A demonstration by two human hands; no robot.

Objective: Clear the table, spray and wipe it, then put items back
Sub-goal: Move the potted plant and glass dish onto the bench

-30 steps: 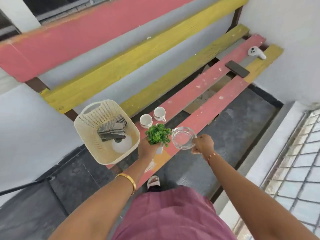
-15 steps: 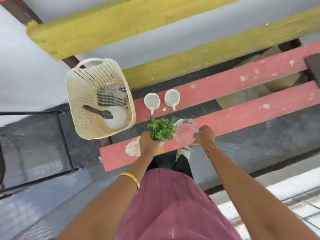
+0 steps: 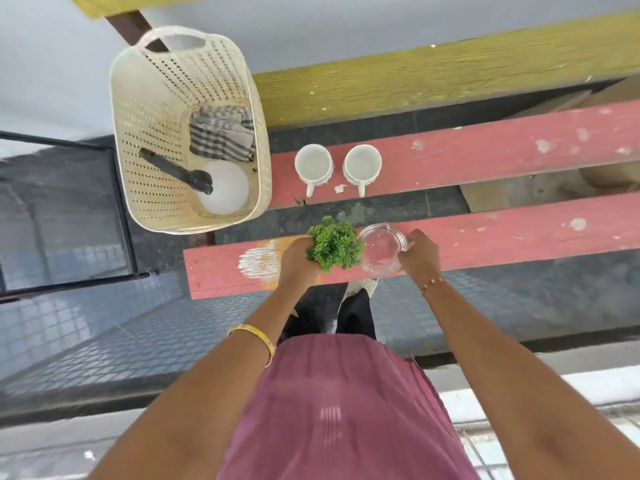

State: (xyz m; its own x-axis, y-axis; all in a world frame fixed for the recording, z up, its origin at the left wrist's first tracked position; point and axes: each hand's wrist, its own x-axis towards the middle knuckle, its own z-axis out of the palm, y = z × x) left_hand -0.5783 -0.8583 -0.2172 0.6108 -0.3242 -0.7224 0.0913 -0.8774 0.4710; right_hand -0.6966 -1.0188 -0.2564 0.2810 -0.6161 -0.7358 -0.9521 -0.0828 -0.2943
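My left hand (image 3: 298,259) grips a small green potted plant (image 3: 335,244) over the near red plank (image 3: 502,237). My right hand (image 3: 420,254) holds the rim of a clear glass bowl (image 3: 380,247) just right of the plant. Two white cups (image 3: 313,165) (image 3: 362,164) stand side by side on the far red plank (image 3: 485,150). At the planks' left end a cream perforated basket (image 3: 149,109) holds a striped grey cloth (image 3: 221,133) and a white spray bottle (image 3: 223,187) with a black trigger.
A yellow plank (image 3: 433,81) runs behind the red ones, with dark gaps between the planks. A black metal frame (image 3: 117,188) stands left of the basket. Tiled floor lies below, and my feet are under the near plank.
The view has tilted down and closer over the planks. Both hands stay on the plant and the bowl at the near plank; the phone and white controller at the far end have left view.
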